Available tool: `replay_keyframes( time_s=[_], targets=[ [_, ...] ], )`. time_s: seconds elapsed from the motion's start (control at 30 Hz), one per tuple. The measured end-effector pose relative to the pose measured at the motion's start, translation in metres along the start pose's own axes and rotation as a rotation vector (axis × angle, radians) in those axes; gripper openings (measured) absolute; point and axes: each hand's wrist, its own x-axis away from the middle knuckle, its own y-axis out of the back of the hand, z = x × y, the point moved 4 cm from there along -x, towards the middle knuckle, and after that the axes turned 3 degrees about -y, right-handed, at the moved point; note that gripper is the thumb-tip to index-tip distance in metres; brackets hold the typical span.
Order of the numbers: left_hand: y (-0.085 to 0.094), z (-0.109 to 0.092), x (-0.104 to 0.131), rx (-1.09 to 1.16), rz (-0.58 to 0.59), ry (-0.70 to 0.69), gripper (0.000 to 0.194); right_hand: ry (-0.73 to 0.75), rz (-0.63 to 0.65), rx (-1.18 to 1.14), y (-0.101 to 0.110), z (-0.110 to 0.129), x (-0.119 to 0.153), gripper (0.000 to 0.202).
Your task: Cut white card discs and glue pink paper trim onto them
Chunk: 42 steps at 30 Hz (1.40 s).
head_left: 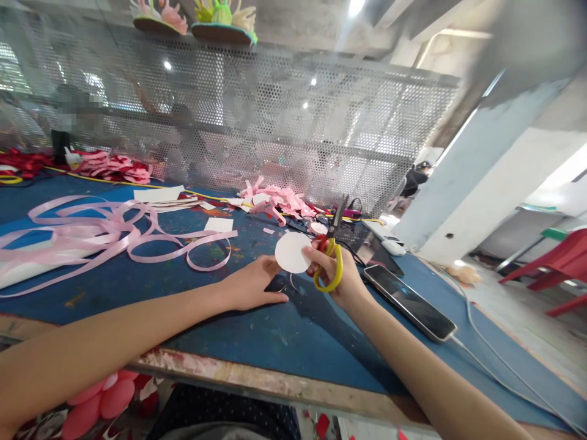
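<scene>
Beside left hand, fingers parted, right hand clamps white disc and scissors. Likely step: disc handling; next move probably calls for a left-hand pinch.

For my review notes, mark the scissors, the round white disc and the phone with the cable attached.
Scissors [339,265]: head view, on the yellow handle loop.
White disc [291,252]: head view, middle of its flat face.
Phone [410,302]: head view, on its dark screen.

The left hand, right hand and forearms are bare, above dark, pale-dotted lap cloth and grey fabric.
</scene>
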Motion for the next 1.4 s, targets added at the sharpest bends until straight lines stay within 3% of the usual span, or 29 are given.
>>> replay_keyframes(
  time_s=[0.1, 0.27, 0.57, 0.73, 1.03, 1.4],
  targets=[
    [-0.006, 0.003, -0.001, -0.066, 0.056, 0.012, 0.083, 0.005, -0.015, -0.059, 0.005, -0.001, -0.005, 0.034],
    [-0.016, -0.007, -0.003, -0.152, 0.264, -0.016, 0.097, -0.009, -0.004, -0.156, 0.015, -0.008, -0.018, 0.034],
    [-0.025, -0.031, -0.007, -0.156, 0.302, -0.118, 0.078, -0.081, 0.074, -0.132, 0.023, -0.023, -0.035, 0.033],
    [-0.032, -0.054, -0.007, -0.127, 0.357, -0.186, 0.075, -0.125, 0.144, -0.103, 0.025, -0.030, -0.036, 0.032],
    [-0.038, -0.086, -0.008, -0.025, 0.425, -0.316, 0.074, -0.117, 0.115, -0.097, 0.027, -0.044, -0.042, 0.033],
    [-0.042, -0.093, -0.009, -0.021, 0.423, -0.365, 0.070, -0.036, 0.103, -0.104, 0.022, -0.044, -0.039, 0.035]
  ],
)
